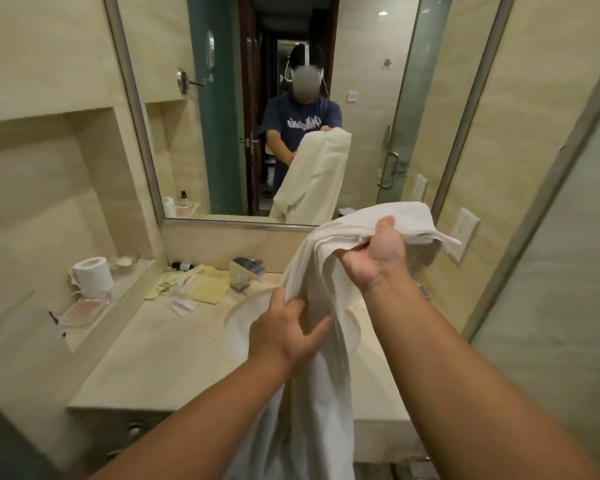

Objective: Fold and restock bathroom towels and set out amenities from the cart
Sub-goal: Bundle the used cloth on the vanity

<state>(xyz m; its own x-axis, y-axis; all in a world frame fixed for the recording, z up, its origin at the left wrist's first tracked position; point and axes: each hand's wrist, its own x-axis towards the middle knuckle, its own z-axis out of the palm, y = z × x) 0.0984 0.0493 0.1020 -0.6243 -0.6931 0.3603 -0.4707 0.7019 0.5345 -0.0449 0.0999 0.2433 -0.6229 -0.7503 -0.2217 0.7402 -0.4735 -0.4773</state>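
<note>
Now, nearest my view, the long white cotton towel [321, 393] hangs down past the front edge of the beige marble countertop [160, 368] and runs out of frame at the bottom. I see the left hand [284, 327] low on it, fingers curled tight around a bunched fold, just above the basin. The right hand [383, 252] sits higher and farther out, clenched on the towel's top edge, so the cloth drapes over that fist and falls between both arms.

Behind the towel lies the round white sink basin [241, 327]; the cloth blocks its right half from me. At the basin's back rim stands a square chrome faucet [246, 271]. Left of the faucet, toward the back-left corner, pale yellow paper packets [207, 289] and clear sachets with pink print [182, 306] lie scattered, with a small dark bottle [184, 266] on its side against the wall.

On the lower ledge off the countertop's left edge I make out a white toilet paper roll [92, 275] and a clear tray holding something pink [82, 311].

Farthest back, the metal-framed wall mirror [222, 98] reflects the person holding the towel. A white wall socket plate [465, 233] sits right of it, partly behind the towel's corner.
</note>
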